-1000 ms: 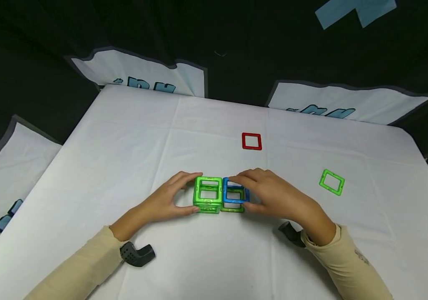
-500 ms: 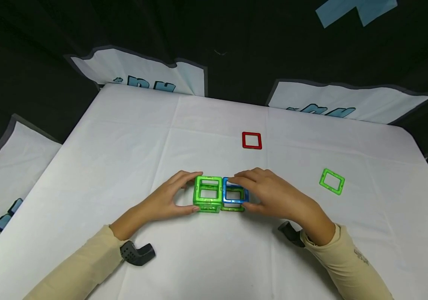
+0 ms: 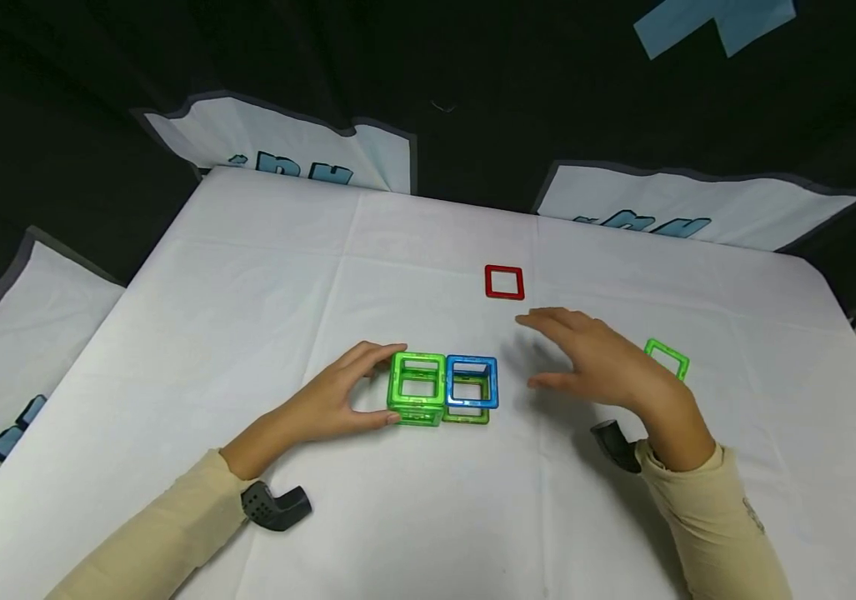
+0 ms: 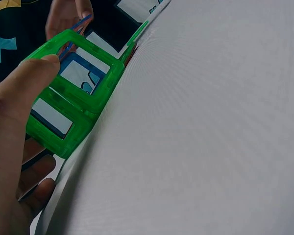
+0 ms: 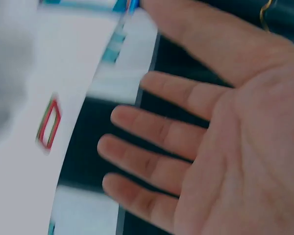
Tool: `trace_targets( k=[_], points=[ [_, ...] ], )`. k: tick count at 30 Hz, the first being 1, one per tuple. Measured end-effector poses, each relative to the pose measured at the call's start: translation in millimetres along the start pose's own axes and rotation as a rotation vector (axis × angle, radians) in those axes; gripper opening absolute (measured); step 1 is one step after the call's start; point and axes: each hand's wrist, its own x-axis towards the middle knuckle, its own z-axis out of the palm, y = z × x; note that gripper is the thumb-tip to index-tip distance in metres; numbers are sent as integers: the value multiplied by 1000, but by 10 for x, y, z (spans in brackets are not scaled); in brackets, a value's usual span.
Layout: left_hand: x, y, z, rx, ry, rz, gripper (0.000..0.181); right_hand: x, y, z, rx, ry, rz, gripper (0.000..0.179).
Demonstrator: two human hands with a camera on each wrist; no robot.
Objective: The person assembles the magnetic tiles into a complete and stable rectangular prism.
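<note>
My left hand (image 3: 326, 404) grips a green magnetic-tile cube (image 3: 416, 412) from the left, thumb at the near side and fingers at the far side. In the left wrist view the thumb presses on the cube's green frame (image 4: 90, 103). Against the cube's right side stands a blue square magnetic tile (image 3: 473, 403) on top, with a green tile (image 3: 467, 418) below it on the table. My right hand (image 3: 600, 358) hovers to the right of these, fingers spread and holding nothing. In the right wrist view its palm (image 5: 245, 147) faces the camera.
A red square magnetic tile (image 3: 505, 296) lies flat farther back. A loose green tile (image 3: 669, 350) lies to the right, partly hidden by my right hand. The white-covered table (image 3: 262, 275) ends at a dark curtain (image 3: 473, 108).
My right hand has let go of the blue tile and moved right, away from the cube. The left hand and the joined tiles have stayed in place.
</note>
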Motion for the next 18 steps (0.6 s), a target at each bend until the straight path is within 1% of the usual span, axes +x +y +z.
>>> trace_targets(
  k=[5, 9, 13, 15, 18],
  points=[
    [1, 4, -2, 0, -5, -2, 77, -31, 369, -91, 19, -60, 209, 72],
    [-5, 11, 1, -6, -9, -11, 77, -71, 703, -100, 35, -126, 340, 78],
    [-6, 14, 2, -10, -12, -17, 77, -110, 988, -84, 24, -204, 446, 82],
    [-4, 14, 0, -10, -13, -18, 77, -137, 1090, -81, 27, -244, 496, 81],
    [6, 11, 0, -11, -14, -14, 77, -178, 1201, -79, 18, -281, 546, 81]
  ],
)
